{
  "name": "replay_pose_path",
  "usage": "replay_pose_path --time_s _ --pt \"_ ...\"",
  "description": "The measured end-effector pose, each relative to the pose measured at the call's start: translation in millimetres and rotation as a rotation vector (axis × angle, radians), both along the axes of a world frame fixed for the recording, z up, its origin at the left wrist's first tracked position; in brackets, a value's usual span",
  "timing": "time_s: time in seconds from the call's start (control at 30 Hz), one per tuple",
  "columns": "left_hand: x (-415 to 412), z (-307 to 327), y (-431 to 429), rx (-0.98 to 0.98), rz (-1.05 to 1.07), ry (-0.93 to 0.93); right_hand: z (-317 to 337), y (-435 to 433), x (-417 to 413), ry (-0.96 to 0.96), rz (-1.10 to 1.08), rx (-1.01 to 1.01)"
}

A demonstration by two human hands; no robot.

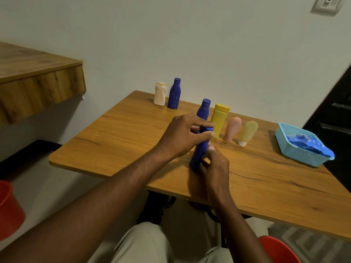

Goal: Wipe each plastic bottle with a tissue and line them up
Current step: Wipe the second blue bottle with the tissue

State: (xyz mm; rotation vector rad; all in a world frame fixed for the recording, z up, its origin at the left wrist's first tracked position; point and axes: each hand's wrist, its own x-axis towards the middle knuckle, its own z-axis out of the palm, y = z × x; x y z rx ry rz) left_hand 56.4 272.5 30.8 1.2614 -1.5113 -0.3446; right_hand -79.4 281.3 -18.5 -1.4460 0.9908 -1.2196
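Note:
A tall blue bottle (199, 153) stands tilted near the middle of the wooden table (123, 139). My left hand (185, 136) is closed round its upper body, pressing what looks like a blue tissue (207, 128) against it. My right hand (215, 168) grips the bottle's base. Just behind it stand a yellow bottle (219, 120), a pink tube (232, 129) and a pale yellow tube (247, 132) in a row. A cream bottle (160, 94) and a second blue bottle (174, 94) stand at the table's far edge by the wall.
A light blue basket (300, 155) holding blue dotted tissues (308, 144) sits at the table's right edge. A wooden shelf (38, 82) juts out at the left. A red bucket (7, 209) is on the floor at left; a red stool (277, 249) is below right.

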Motion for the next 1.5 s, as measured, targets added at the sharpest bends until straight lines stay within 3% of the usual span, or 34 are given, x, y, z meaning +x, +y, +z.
replay_pose_path --time_s 0.1,0.3,0.67,0.8,1.07,1.33,1.5 --pt "-1.4 -0.6 0.3 0.003 -0.004 0.001 -6.1 3.7 -8.8 0.140 0.034 0.078" --pt "2.8 6.2 0.7 0.055 -0.038 -0.005 12.0 10.9 -11.6 -0.066 0.001 -0.105" --pt "4.6 11.4 2.3 0.137 -0.079 -0.037 -8.1 -8.4 -0.7 0.038 0.016 -0.016" --pt "1.1 11.4 2.9 0.111 -0.060 -0.028 -4.2 -3.4 0.4 -0.023 -0.022 -0.001" --pt "0.4 17.4 0.8 0.124 -0.086 -0.056 20.5 -16.5 3.3 -0.148 -0.095 -0.165" --pt "10.6 16.2 3.2 0.110 -0.092 -0.019 -5.3 -5.0 -2.8 -0.070 0.019 0.053" --pt "8.1 15.3 3.6 0.128 -0.090 -0.012 9.2 -1.4 -1.0 -0.196 -0.009 0.033"
